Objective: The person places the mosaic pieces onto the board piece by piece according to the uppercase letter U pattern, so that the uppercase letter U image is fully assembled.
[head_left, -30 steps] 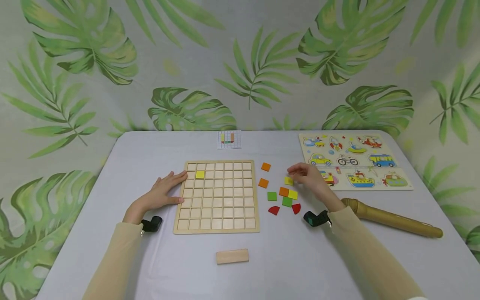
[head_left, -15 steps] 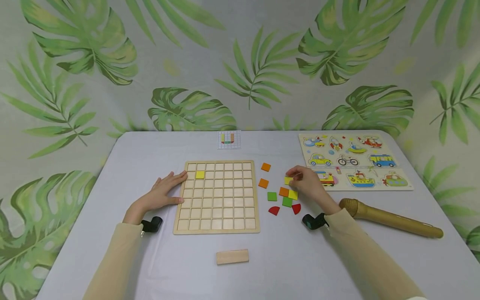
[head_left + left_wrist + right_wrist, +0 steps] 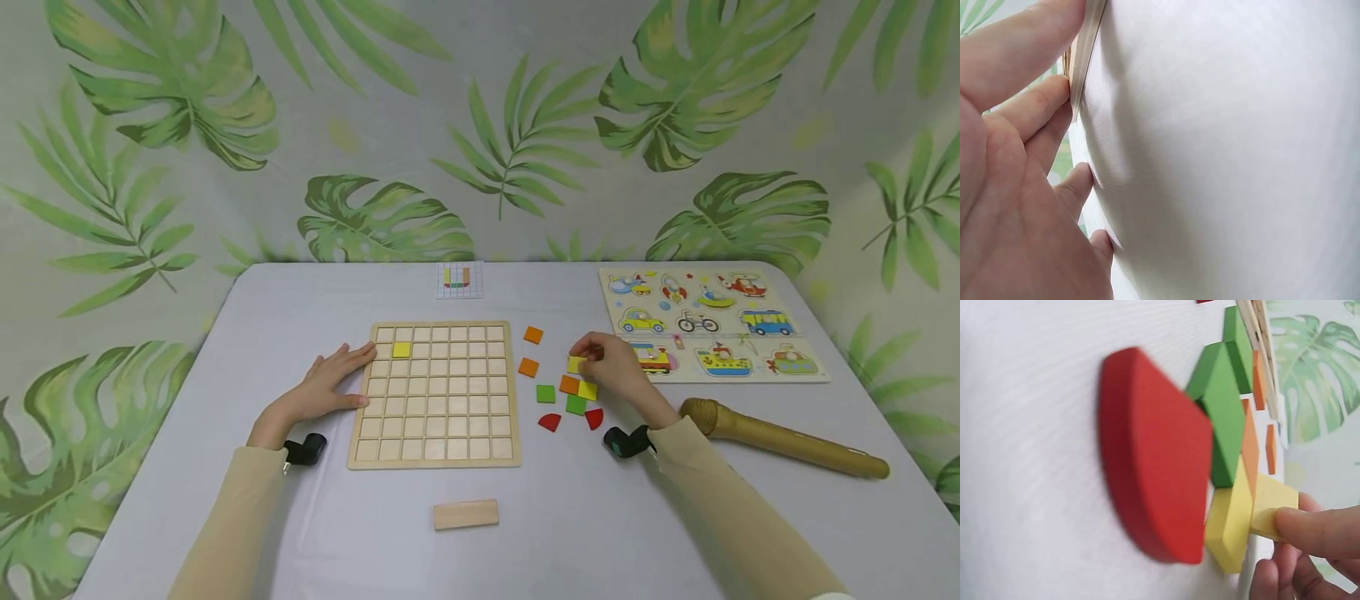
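Note:
My left hand [image 3: 324, 390] lies at the left edge of a wooden grid board [image 3: 513, 400], fingers spread, with the thumb and a fingertip touching its rim. In the left wrist view the fingertips meet the rim and the white cloth. One yellow square tile [image 3: 402, 350] sits in a cell near the board's upper left. To the right, my right hand [image 3: 611, 364] pinches another yellow square tile [image 3: 1272, 503] between thumb and fingers. Just beside it lie a third yellow tile [image 3: 1229, 528], an orange tile [image 3: 569, 384], a green tile [image 3: 1222, 419] and a red quarter-round piece [image 3: 1160, 462].
Two orange tiles [image 3: 528, 367], a green tile [image 3: 545, 393] and a red quarter-round [image 3: 550, 422] lie right of the board. A pattern card [image 3: 460, 281] is behind it, a wooden block [image 3: 466, 514] in front. A vehicle puzzle [image 3: 720, 325] and a brown stick [image 3: 795, 437] lie right.
My right hand has closed its thumb and fingers on the yellow tile and drawn it slightly left. The left hand stays at the board's edge.

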A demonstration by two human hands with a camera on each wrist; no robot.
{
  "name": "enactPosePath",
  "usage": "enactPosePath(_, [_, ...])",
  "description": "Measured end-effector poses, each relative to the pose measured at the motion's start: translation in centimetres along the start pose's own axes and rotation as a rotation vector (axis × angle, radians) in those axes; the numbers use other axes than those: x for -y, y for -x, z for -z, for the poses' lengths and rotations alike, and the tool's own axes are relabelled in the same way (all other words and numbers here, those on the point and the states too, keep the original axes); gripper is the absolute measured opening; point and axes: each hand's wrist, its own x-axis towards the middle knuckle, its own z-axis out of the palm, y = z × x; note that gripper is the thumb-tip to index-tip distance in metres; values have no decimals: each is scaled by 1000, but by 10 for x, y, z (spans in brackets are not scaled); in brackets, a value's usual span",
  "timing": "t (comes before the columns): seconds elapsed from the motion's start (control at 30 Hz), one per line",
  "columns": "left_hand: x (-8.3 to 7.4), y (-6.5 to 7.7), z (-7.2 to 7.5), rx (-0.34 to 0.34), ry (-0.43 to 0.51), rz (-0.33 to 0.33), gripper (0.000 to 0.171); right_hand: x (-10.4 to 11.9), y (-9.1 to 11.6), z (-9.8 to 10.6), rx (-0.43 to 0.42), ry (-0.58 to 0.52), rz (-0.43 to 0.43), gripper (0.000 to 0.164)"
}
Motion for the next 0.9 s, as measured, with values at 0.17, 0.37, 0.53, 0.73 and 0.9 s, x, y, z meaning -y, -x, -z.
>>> enactPosePath(0.17, [0,1,0,1,7,-3,79,5,-3,-1,30,-74,31,14])
enactPosePath(0.37, [-1,1,0,0,10,3,80,22,-10,-11,84,-154,74,14])
enactPosePath(0.53, [-1,0,1,7,16,5,80,39,-17,-24,152,-213,112,14])
enactPosePath(0.73, [-1,0,1,10,17,9,80,55,-29,-42,225,-279,196,15])
enactPosePath(0.9, [-1,1,1,10,15,18,80,71,-37,-61,265,-319,238,16])
